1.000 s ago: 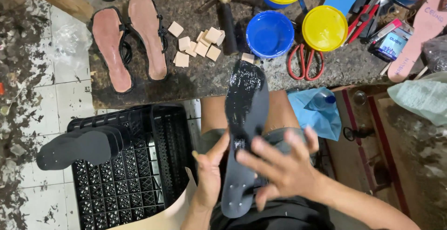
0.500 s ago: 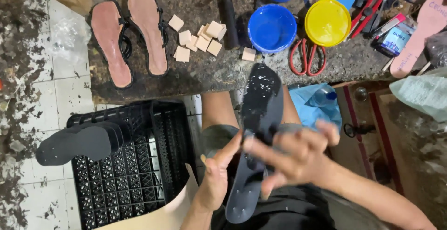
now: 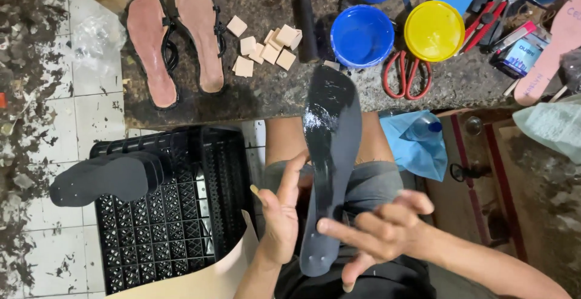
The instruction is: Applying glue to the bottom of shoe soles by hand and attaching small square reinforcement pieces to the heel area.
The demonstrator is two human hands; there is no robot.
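Note:
A long black shoe sole [image 3: 331,147], shiny with wet glue along one side, lies over my lap with its toe pointing at the workbench. My left hand [image 3: 281,214] holds its heel edge from the left, thumb and fingers against the rim. Over the heel end hovers my right hand [image 3: 381,235], fingers spread, index finger touching the sole's surface. Whether that hand holds a small tool is hidden.
A black plastic crate [image 3: 175,214] at my left carries stacked black soles [image 3: 106,178]. The stone workbench [image 3: 272,93] bears two brown sandals [image 3: 178,39], small wood blocks [image 3: 266,48], a blue bowl [image 3: 362,36], a yellow lid [image 3: 434,31], red scissors [image 3: 405,75] and a hammer [image 3: 305,14].
The sole has tilted back to point straight at the bench. My right hand slid down from mid-sole toward the heel, fingers spreading.

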